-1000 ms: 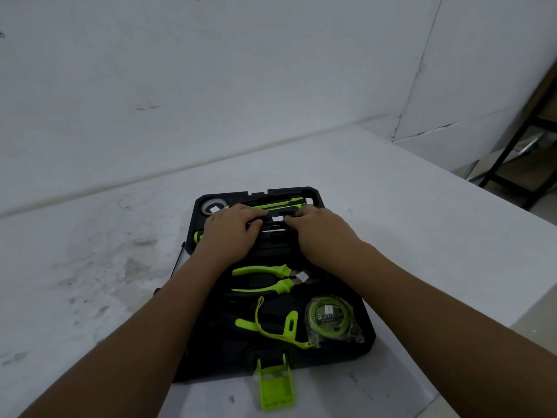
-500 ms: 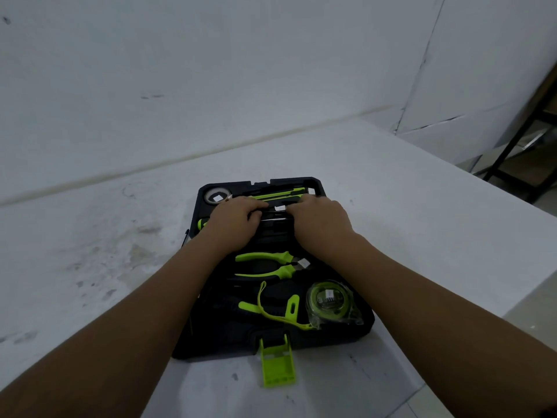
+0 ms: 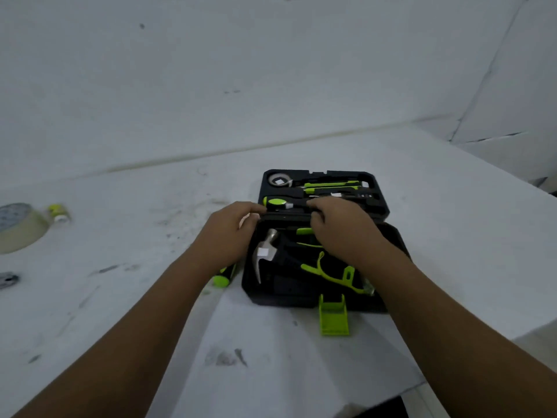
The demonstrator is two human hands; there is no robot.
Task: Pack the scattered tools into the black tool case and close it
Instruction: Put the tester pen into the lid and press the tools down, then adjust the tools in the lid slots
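The black tool case lies open on the white table. Its far half holds a small tape roll, a green knife and a green-handled screwdriver. A hammer and a green strap lie in the near half. My left hand rests at the case's left edge by the hinge, fingertips close to the screwdriver handle. Fingers bent, my right hand lies over the screwdriver's shaft and hides the pliers. Another green-tipped tool sits outside the case beside my left forearm.
The green latch hangs open off the case's near edge. A large roll of masking tape and a small green-capped bottle sit at the far left. A small metal piece lies near the left border. The table's edge runs close at the lower right.
The view has swung left, bringing the masking tape into sight. My left hand has slid to the case's left edge, uncovering the hammer and the screwdriver handle. My right hand stays on the far half.
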